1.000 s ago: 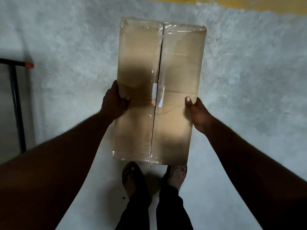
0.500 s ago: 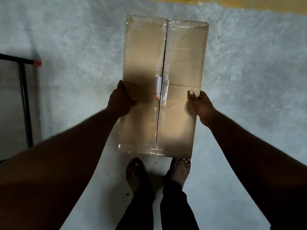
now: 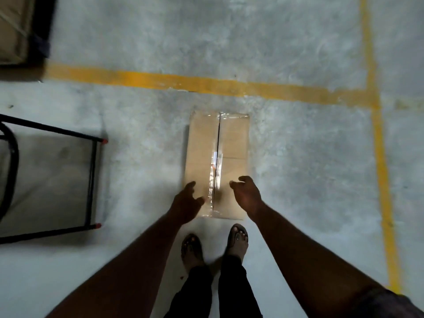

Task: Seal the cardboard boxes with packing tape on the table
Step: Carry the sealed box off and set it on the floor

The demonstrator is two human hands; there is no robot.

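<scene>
A: Where is the cardboard box [image 3: 231, 143] found?

B: Flat on the floor [image 3: 298, 157]. The left hand [image 3: 184, 203] and right hand [image 3: 246, 195] are held above its near end, fingers loosely curled, nothing gripped. The seam tape [image 3: 216, 166] should probably be checked first.

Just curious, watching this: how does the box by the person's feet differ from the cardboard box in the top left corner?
The box by the feet lies on the bare floor, wholly in view; the corner box is cut off by the picture's edge, beside a dark frame. The box by the feet shows shiny clear tape along its middle seam; the corner box is too blurred to tell. Both are brown cardboard.
</scene>
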